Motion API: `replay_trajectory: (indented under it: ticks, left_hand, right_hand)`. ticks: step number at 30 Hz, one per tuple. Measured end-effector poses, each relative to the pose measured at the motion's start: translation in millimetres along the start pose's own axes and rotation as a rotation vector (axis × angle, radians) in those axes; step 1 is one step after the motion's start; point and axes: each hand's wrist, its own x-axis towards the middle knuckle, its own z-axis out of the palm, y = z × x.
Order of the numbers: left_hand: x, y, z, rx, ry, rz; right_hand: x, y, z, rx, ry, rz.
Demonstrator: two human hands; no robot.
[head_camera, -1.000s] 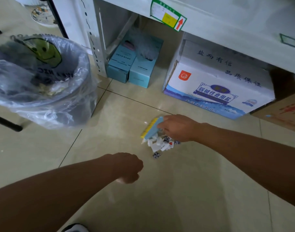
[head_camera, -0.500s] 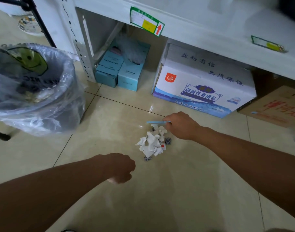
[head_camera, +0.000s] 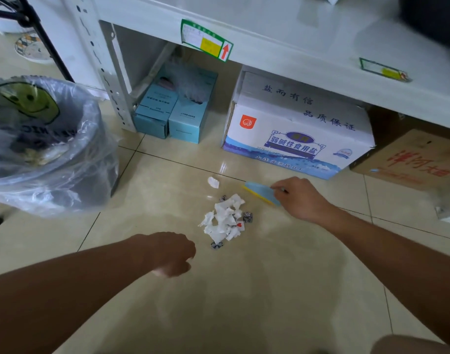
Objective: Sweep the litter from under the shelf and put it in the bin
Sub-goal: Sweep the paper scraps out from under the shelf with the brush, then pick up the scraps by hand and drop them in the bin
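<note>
— Item one, largest?
— Shelf [head_camera: 282, 34], grey metal, across the top. Under it: a white carton [head_camera: 295, 129] with blue print, two teal boxes [head_camera: 170, 116] to its left, a brown carton [head_camera: 410, 159] to its right.

— Next?
— Bin [head_camera: 47, 146], far left on the tiled floor [head_camera: 269, 290], lined with a clear plastic bag, well apart from the litter.

— The hands?
— Right hand [head_camera: 303, 198], fingers closed around a small blue brush [head_camera: 261, 191] with a yellow edge, held low in front of the white carton. Left hand [head_camera: 171, 254], curled into a loose fist near the floor; whether it holds anything, I cannot tell.

— And the litter?
— Litter pile [head_camera: 225, 221], torn white paper and small dark wrappers, between the hands: just left of and below the brush, just above and right of the left hand. One stray white scrap [head_camera: 213, 182] lies apart, left of the brush.
</note>
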Motion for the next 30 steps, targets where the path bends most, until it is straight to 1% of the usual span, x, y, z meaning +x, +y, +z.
replay_trajectory:
  ticks: [2, 5, 6, 9, 13, 15, 18, 20, 22, 25, 27, 30]
  left_hand:
    - [4, -1, -3, -0.004, 0.006, -0.001]
    - [10, -2, -7, -0.009, 0.012, -0.001]
    - [12, -1, -8, 0.000, 0.009, 0.001]
    - [18, -2, -12, 0.033, 0.001, 0.003]
    - [29, -6, -16, 0.039, -0.001, -0.015]
    - [33, -7, -18, 0.040, 0.009, -0.022]
    - [40, -10, -24, 0.047, 0.051, -0.032]
    - [47, -13, -31, 0.051, 0.102, -0.043]
    - [55, -21, -43, 0.042, 0.192, -0.052]
    - [76, -37, -63, 0.028, 0.301, -0.062]
    - [95, -47, -75, 0.055, 0.290, -0.092]
    - [118, -53, -90, 0.129, 0.238, -0.102]
  right_hand:
    - [-27, 25, 6, -0.007, 0.091, 0.039]
    - [-73, 59, 33, -0.218, 0.195, 0.087]
    - [-87, 67, 45, -0.277, 0.194, 0.118]
    - [-112, 81, 79, -0.329, 0.117, 0.192]
    - [-120, 79, 105, -0.359, 0.116, 0.082]
    - [-119, 77, 115, -0.375, 0.101, 0.061]
    - [-116, 75, 125, -0.422, -0.033, 0.035]
    - [-114, 74, 127, -0.418, -0.122, 0.016]
    - [-109, 68, 120, -0.400, -0.213, -0.016]
    - [-82, 53, 97, -0.317, -0.222, -0.049]
    - [-53, 37, 86, -0.181, -0.276, -0.053]
    - [-8, 11, 80, -0.018, -0.363, 0.036]
